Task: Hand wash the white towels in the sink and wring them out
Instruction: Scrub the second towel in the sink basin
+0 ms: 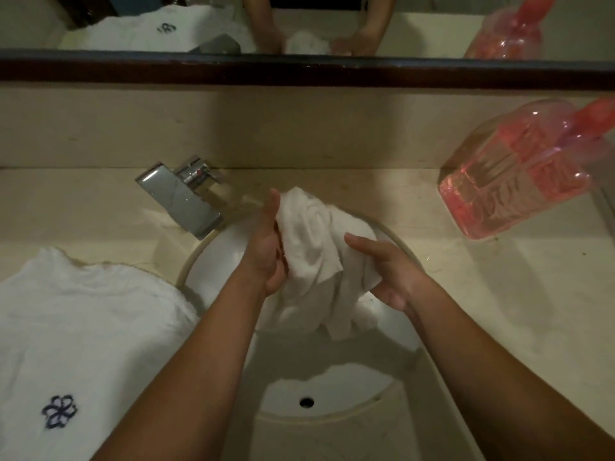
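The left hand [266, 257] and right hand [394, 277] both grip 1 bunched towel [319, 247] between them, with fingers curled into its folds. They hold it directly over the sink [219, 267], probably so that rubbed or squeezed-out water drops into the basin. The towel is white, crumpled and limp, and its tail hangs toward 6 o'clock. A 2nd towel [83, 327], marked with a blue flower, waits on the tabletop [499, 311] at 8 o'clock of the sink. The tap [186, 197] is at 10 o'clock and the pink bottle [512, 181] at 2 o'clock.
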{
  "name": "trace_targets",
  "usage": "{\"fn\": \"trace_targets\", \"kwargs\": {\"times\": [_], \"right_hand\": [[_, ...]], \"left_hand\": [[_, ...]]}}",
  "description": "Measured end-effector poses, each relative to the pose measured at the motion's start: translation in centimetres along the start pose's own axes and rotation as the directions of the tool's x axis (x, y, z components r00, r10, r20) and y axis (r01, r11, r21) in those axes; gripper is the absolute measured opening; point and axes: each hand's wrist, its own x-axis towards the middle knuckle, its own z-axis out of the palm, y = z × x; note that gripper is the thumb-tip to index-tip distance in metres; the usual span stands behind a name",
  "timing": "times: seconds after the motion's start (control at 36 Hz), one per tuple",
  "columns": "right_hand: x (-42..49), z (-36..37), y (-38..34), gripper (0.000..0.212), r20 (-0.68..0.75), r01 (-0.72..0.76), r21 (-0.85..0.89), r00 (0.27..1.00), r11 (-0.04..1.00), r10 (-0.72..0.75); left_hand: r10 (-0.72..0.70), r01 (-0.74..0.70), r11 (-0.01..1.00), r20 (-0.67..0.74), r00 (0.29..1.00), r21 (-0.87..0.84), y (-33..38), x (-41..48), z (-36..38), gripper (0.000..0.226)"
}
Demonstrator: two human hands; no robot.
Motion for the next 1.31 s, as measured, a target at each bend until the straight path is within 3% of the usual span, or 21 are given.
{"fn": "trace_targets", "kwargs": {"times": [0.06,0.14,0.22,0.28,0.36,0.44,0.53,0.69,0.78,0.83,0.89,0.92,1.03,1.08,1.14,1.22,1.31], "right_hand": [[0.2,0.4,-0.2,0.044,0.029,0.042,0.096,0.999,0.995,-0.045],[0.5,0.9,-0.4,0.046,0.02,0.063,0.15,0.998,0.987,-0.066],[0.8,1.1,-0.7,0.045,-0.019,0.047,0.235,0.999,0.971,-0.044],[0.9,1.4,-1.1,0.048,-0.028,0.039,0.261,0.999,0.965,-0.033],[0.8,1.8,-1.8,0.052,-0.018,0.035,0.214,0.999,0.976,-0.032],[0.7,1.5,-2.1,0.041,-0.061,0.044,0.168,0.998,0.985,-0.034],[0.7,0.5,-2.2,0.036,-0.215,0.098,0.111,0.974,0.989,-0.072],[1.2,0.3,-1.4,0.041,-0.293,0.111,-0.071,0.948,0.991,-0.127],[1.1,3.2,-1.1,0.054,-0.288,0.13,-0.084,0.946,0.988,-0.149],[1.5,5.3,-0.5,0.073,-0.309,0.164,-0.198,0.925,0.966,-0.22],[1.8,6.6,-0.1,0.084,-0.312,0.17,-0.378,0.902,0.91,-0.299],[1.8,7.0,0.0,0.075,-0.318,0.172,-0.444,0.887,0.879,-0.334],[0.5,8.1,1.7,0.026,-0.258,0.18,-0.455,0.911,0.872,-0.323],[0.0,8.3,2.8,0.015,-0.2,0.226,-0.493,0.91,0.84,-0.362],[0.6,7.6,2.9,0.018,-0.201,0.267,-0.525,0.884,0.808,-0.422],[2.0,6.7,1.2,0.04,-0.266,0.239,-0.561,0.854,0.792,-0.447],[2.4,6.6,0.6,0.037,-0.302,0.226,-0.478,0.865,0.848,-0.401]], "left_hand": [[0.003,-0.005,0.998,0.026,1.0,0.062,-0.8,-0.1,-0.1,0.07],[0.114,-0.09,0.974,-0.104,0.988,0.208,-2.6,0.3,-0.6,0.099],[0.238,-0.168,0.891,-0.119,0.964,0.421,-4.1,0.5,-1.0,0.099],[0.266,-0.182,0.882,-0.14,0.954,0.434,-4.7,0.6,-1.1,0.098],[0.267,-0.191,0.908,-0.165,0.949,0.372,-4.8,0.8,-0.9,0.083],[0.061,-0.039,0.988,-0.145,0.988,0.15,-4.2,0.6,-1.0,0.096],[-0.063,0.059,0.997,-0.09,0.994,-0.052,-3.2,0.1,-1.2,0.094],[-0.058,0.047,0.987,-0.066,0.996,-0.156,-2.0,0.4,-1.2,0.095],[0.033,-0.044,0.998,-0.233,0.972,-0.041,-2.6,0.6,0.1,0.096],[0.183,-0.121,0.974,-0.352,0.918,0.193,-3.4,0.5,1.2,0.098],[0.358,-0.218,0.89,-0.318,0.878,0.401,-4.0,0.2,2.6,0.088],[0.407,-0.25,0.861,-0.306,0.86,0.443,-4.3,0.2,3.0,0.087],[0.475,-0.263,0.843,-0.419,0.773,0.47,-3.9,0.6,3.2,0.063],[0.443,-0.235,0.858,-0.427,0.788,0.457,-3.7,0.9,2.9,0.048],[0.405,-0.21,0.876,-0.427,0.809,0.434,-3.6,0.4,3.2,0.045],[0.366,-0.188,0.892,-0.414,0.833,0.41,-3.5,-0.4,4.0,0.051],[0.4,-0.214,0.876,-0.407,0.821,0.432,-3.1,-0.5,4.7,0.044]]}}
